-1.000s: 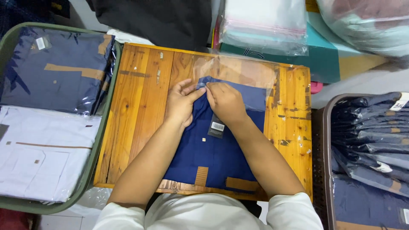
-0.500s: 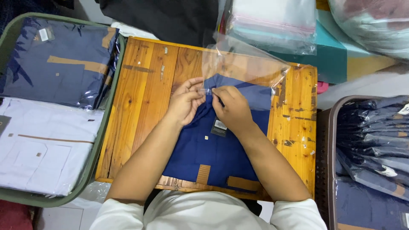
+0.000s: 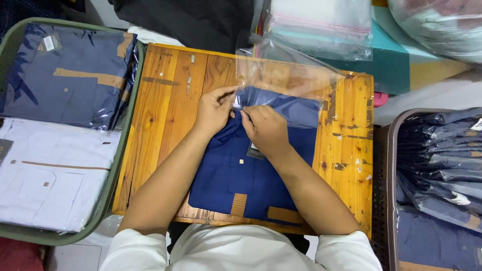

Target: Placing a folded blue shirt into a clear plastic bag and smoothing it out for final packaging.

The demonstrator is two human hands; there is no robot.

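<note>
- Folded navy shirt (image 3: 236,175) lies flat on the wooden table (image 3: 165,110), hem end nearest the person, tan patches near that edge.
- Right hand (image 3: 266,131) rests on the shirt's upper part, fingers pinched shut on the mouth of a clear bag (image 3: 286,80).
- Left hand (image 3: 215,108) just beside it, thumb and fingers closed on the same bag edge.
- Bag covers the shirt's far end; the rest of it lies loose over the table's far half.
- Table: orange-stained planks, scuffed, flecked with tape scraps.
- Left: green bin (image 3: 123,145) holding bagged shirts, one dark, one white.
- Right: brown basket (image 3: 389,165) stacked with bagged navy shirts.
- Far: stack of clear bags (image 3: 321,25), teal box (image 3: 396,60), dark cloth (image 3: 191,20).
</note>
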